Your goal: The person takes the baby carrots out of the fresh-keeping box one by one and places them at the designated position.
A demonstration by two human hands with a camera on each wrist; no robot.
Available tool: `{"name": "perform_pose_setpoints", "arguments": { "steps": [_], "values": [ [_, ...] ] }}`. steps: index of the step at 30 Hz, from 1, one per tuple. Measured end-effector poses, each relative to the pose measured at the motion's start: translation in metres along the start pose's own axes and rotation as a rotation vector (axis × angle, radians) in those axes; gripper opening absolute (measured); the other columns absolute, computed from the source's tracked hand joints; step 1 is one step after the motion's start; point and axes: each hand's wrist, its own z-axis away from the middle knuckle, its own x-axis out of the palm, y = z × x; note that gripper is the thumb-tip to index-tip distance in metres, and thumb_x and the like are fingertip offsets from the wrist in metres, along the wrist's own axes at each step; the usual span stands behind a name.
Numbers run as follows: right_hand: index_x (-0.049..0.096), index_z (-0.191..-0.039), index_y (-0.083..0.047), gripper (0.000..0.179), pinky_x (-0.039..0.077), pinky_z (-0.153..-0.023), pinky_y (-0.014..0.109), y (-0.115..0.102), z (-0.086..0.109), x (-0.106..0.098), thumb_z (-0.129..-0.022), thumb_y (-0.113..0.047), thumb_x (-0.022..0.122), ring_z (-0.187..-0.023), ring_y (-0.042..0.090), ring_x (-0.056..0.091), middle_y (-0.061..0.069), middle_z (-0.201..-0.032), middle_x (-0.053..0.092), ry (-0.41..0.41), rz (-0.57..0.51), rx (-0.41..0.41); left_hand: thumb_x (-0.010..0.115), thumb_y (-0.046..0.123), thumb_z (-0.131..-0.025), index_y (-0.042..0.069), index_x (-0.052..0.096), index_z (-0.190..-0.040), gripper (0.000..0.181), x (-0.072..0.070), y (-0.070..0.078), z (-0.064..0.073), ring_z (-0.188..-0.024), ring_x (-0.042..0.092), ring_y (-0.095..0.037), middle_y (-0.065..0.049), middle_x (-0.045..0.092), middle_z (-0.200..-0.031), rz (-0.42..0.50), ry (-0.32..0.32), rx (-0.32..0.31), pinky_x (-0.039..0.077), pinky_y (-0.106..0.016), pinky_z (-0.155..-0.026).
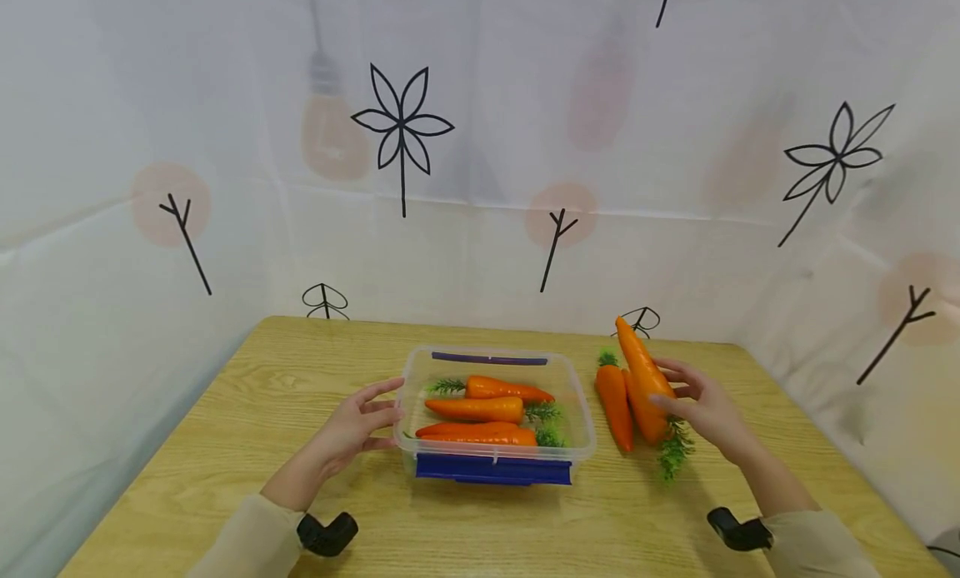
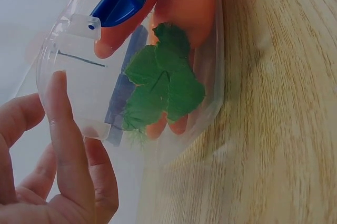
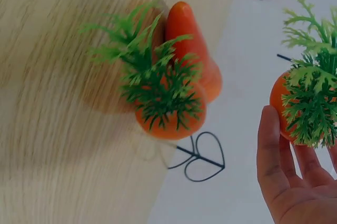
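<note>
Carrots are the matter here: one large orange plastic carrot with a green leafy top [image 1: 643,378] is lifted off the light wooden table [image 1: 225,445] by the right hand [image 1: 701,407], its pointed tip raised toward the back wall and its foliage hanging low near the tabletop. The fingers of that hand curl along its right flank and the thumb crosses its front, so the grip is a grasp around the body. In the right wrist view the carrot's orange butt end and fern-like green top [image 3: 310,103] sit against the fingertips [image 3: 269,145].

Just beside it, on its left, a second orange carrot [image 1: 613,407] lies on the table with its tip toward the person; the right wrist view shows this one [image 3: 179,84] flat on the wood grain.

Further left stands a clear plastic rectangular storage box with blue clip handles [image 1: 495,468], which holds several more orange carrots with green tops [image 1: 480,410] lying crosswise. The left hand [image 1: 352,428] rests against the box's left wall with its fingers extended and relaxed, grasping nothing; the left wrist view shows the straight fingers [image 2: 63,124] at the rounded transparent corner [image 2: 58,66].

A white sheet printed with black flower and twig drawings [image 1: 402,128] encloses the table on three sides.
</note>
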Motion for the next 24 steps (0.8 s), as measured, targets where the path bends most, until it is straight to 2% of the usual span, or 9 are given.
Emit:
{"name": "perform_pose_setpoints", "arguments": {
  "steps": [3,8,12,16,19,24],
  "values": [
    [0.039,-0.139,0.001,0.058,0.053,-0.068,0.03,0.004,0.004,-0.004,-0.09,-0.02,0.063,-0.098,0.027,0.054,0.029,-0.127,0.045,0.022,0.026,0.008,0.059,0.011,-0.092,0.008,0.035,-0.144,0.056,0.0,0.0,0.0,-0.107,0.053,-0.035,-0.026,0.042,-0.131,0.004,-0.008,0.001,0.054,-0.034,-0.073],
    [0.038,-0.138,0.002,0.059,0.053,-0.067,0.029,0.013,0.009,-0.012,-0.091,-0.021,0.063,-0.091,0.003,0.051,0.029,-0.128,0.044,0.032,0.03,0.023,0.058,0.01,-0.093,0.008,0.035,-0.144,0.056,0.001,0.0,-0.001,-0.107,0.052,-0.035,-0.026,0.042,-0.13,0.006,-0.012,0.0,0.054,-0.034,-0.073],
    [0.037,-0.139,0.002,0.059,0.052,-0.068,0.029,0.022,0.012,-0.016,-0.091,-0.021,0.063,-0.09,0.0,0.049,0.029,-0.129,0.044,0.035,0.059,0.04,0.057,0.009,-0.093,0.007,0.035,-0.144,0.055,0.001,0.001,-0.001,-0.108,0.052,-0.036,-0.027,0.041,-0.13,0.005,-0.013,0.001,0.054,-0.034,-0.073],
    [0.038,-0.138,0.004,0.059,0.052,-0.067,0.029,0.03,0.013,-0.018,-0.091,-0.021,0.063,-0.096,0.02,0.055,0.031,-0.128,0.045,0.03,0.073,0.053,0.058,0.009,-0.093,0.008,0.036,-0.143,0.055,0.001,0.001,-0.001,-0.107,0.053,-0.036,-0.027,0.041,-0.13,0.014,-0.012,0.001,0.054,-0.034,-0.073],
    [0.039,-0.137,0.005,0.059,0.052,-0.067,0.029,0.034,0.013,-0.018,-0.091,-0.021,0.063,-0.1,0.038,0.053,0.032,-0.126,0.045,0.023,0.075,0.063,0.058,0.009,-0.092,0.007,0.036,-0.143,0.056,0.001,0.0,-0.001,-0.107,0.053,-0.035,-0.027,0.041,-0.129,0.017,-0.012,-0.001,0.054,-0.033,-0.072],
    [0.039,-0.136,0.006,0.059,0.051,-0.068,0.029,0.044,0.012,-0.018,-0.09,-0.023,0.063,-0.103,0.045,0.051,0.033,-0.126,0.045,0.013,0.085,0.089,0.057,0.008,-0.093,0.006,0.034,-0.144,0.056,0.0,0.0,0.0,-0.107,0.053,-0.035,-0.027,0.04,-0.13,0.014,-0.011,0.0,0.054,-0.033,-0.072]
  ]
}}
